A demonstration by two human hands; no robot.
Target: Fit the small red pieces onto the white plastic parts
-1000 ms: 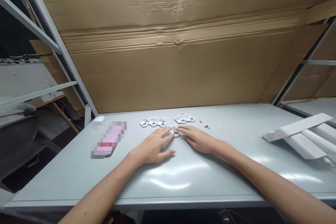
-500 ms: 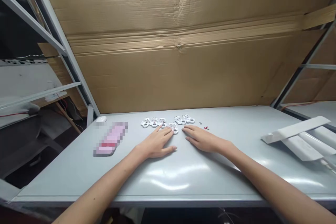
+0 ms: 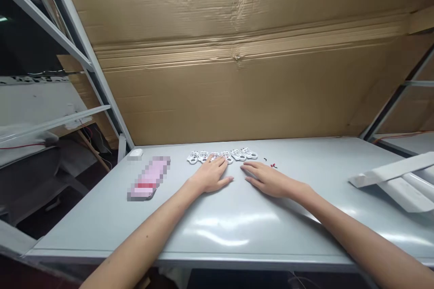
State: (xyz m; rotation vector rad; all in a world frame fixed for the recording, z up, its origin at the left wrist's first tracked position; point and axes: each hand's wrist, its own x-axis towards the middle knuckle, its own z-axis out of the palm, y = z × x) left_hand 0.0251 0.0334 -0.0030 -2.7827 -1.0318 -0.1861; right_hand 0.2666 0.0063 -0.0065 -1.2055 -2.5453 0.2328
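Observation:
A row of several small white plastic parts (image 3: 222, 156) lies across the far middle of the grey table (image 3: 220, 216). My left hand (image 3: 212, 174) lies flat with fingers stretched out, its fingertips touching a part in the middle of the row. To its right, my right hand (image 3: 267, 179) rests flat and open on the table just short of the row, holding nothing. Tiny black and red bits (image 3: 271, 162) lie past the row's right end.
A pink blurred object (image 3: 149, 178) and a small white item (image 3: 135, 153) lie at the left. White long strips (image 3: 396, 174) lie at the right edge. A large cardboard sheet (image 3: 237, 58) stands behind the table, with metal rack posts (image 3: 84, 54) at the left.
My left fingers pushed the loose part from in front of the row up into line with the others. My right hand let go of it and now lies flat, slightly back.

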